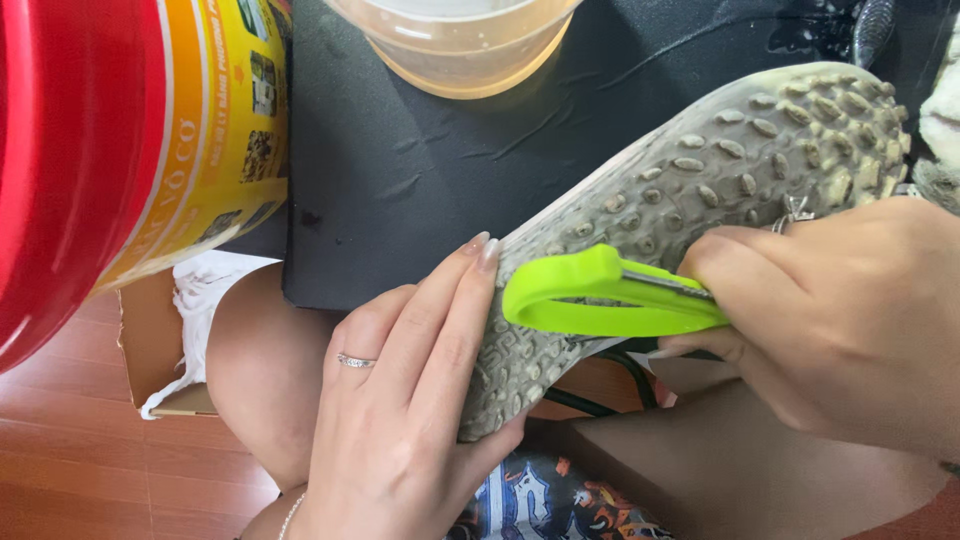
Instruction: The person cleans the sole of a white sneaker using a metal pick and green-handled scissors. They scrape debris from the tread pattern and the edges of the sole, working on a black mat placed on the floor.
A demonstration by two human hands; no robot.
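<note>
The left hand's fingers (455, 300) are lying straight and close together along the heel end of a studded shoe sole (690, 190), the left hand (400, 400) cupping and steadying it from below — a thin ring showing on one finger. The right hand (840, 310) is closing its fingers tight around a bright green tool (600, 295), whose looped plastic end is pressing flat on the middle of the dirty grey sole. The shoe is lying sole-up, tilted across the person's lap, its toe pointing to the upper right over a black mat (420, 150). A pale plastic bowl (460, 40) is standing on the mat — and a red and yellow bucket (110, 140) is filling the upper left, above the wooden floor (70, 460).
</note>
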